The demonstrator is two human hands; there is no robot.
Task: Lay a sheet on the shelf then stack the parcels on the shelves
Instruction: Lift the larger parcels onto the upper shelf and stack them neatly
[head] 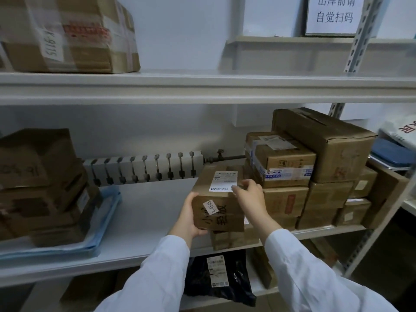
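A brown cardboard parcel with a white shipping label and handwritten characters sits on top of a lower box at the front of the middle shelf. My left hand grips its lower left corner. My right hand rests on its top right edge, fingers curled over the label. To the right stands a stack of several brown parcels. On the left, several parcels lie on a light blue sheet.
A large taped box stands on the upper shelf. A black plastic bag parcel lies on the lower shelf. A radiator runs along the wall behind. A slotted metal upright stands at the right.
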